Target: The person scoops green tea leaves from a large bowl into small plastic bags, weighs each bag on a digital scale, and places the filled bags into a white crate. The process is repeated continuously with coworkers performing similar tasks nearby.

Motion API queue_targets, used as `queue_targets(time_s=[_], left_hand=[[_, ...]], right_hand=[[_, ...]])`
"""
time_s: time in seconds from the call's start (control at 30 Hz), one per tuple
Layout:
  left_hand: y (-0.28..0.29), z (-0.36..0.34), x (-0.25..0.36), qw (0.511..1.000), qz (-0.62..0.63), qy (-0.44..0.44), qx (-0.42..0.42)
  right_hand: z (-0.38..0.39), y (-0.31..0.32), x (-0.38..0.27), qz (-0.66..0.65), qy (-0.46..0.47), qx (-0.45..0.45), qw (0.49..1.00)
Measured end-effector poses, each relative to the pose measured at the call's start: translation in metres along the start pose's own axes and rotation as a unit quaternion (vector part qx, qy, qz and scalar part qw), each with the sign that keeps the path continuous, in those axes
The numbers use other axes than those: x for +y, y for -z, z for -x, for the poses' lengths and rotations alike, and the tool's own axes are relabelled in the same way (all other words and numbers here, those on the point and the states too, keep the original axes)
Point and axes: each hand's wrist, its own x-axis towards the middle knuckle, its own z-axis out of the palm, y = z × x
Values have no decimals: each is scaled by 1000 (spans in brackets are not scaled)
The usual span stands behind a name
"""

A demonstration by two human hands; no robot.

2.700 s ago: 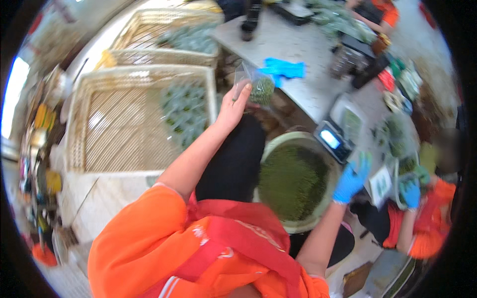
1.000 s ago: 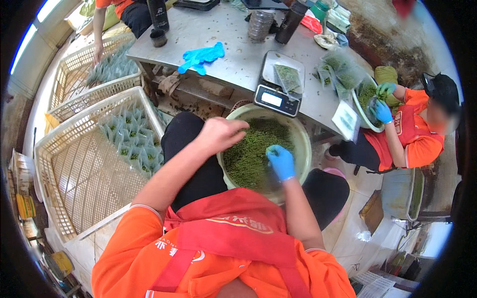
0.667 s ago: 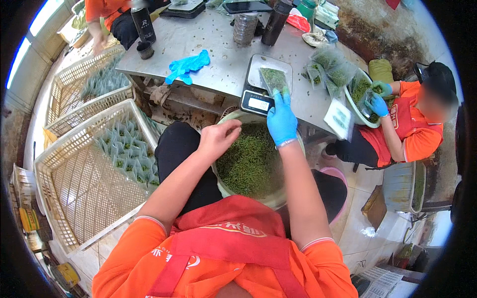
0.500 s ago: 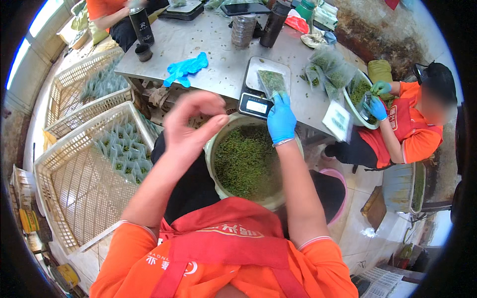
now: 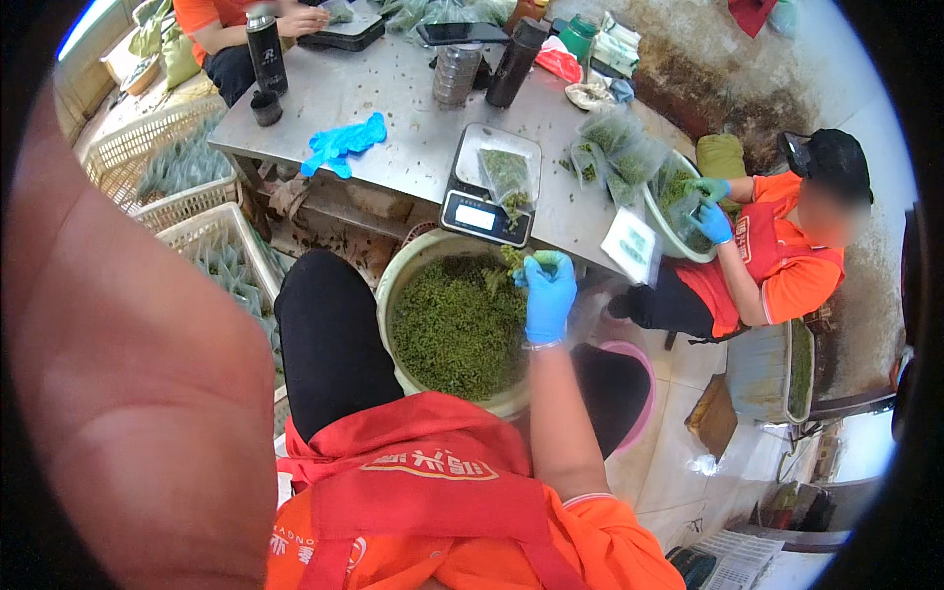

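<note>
My right hand (image 5: 548,300), in a blue glove, is over the right rim of a pale round basin (image 5: 385,280). Its thumb and fingers pinch a small sprig of green berries (image 5: 513,260). Loose green berries (image 5: 454,339) of the same look fill the basin between my knees. Just beyond lies a clear plastic bag (image 5: 504,169) part filled with green sprigs, resting on a digital scale (image 5: 477,147); some sprigs stick out at its near end. My bare left hand (image 5: 147,364) looms very close and blurred at the left, its fingers out of sight.
The metal table (image 5: 393,98) holds a blue glove (image 5: 344,143), dark flasks (image 5: 516,64), a clear jar (image 5: 455,77) and filled bags (image 5: 619,147). Bagged sprigs fill crates (image 5: 162,221) at left. At right a co-worker's gloved hands (image 5: 713,218) work over another basin (image 5: 661,221). Another person sits far left.
My right hand left the bag on the scale, came down to the basin and now pinches a sprig. My left hand rose from above the basin toward the camera at left.
</note>
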Motion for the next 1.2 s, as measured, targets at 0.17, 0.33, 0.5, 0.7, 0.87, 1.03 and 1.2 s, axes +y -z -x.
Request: queue_targets(time_s=[0.17,0.33,0.5,0.7,0.87,1.03,1.2], left_hand=[[18,7,12,997,-56,-10,59],[22,1,11,998,-46,-14,51],[16,2,9,999,-40,18,0],[6,58,20,982,-67,145,96],[-93,189,47,684,212,698,-28],[-135,240,56,654,315,679,-112],[-140,267,56,558,356,744,-90]], right_hand=[[13,-6,2,9,-50,-38,998],[22,0,6,7,-90,-46,995],[22,7,3,27,-94,-106,990],[20,8,-3,-167,-143,-142,965],[17,1,-20,-293,-209,-249,899],[23,-3,-14,-302,-247,-291,873],[29,-9,-13,-181,-226,-240,926]])
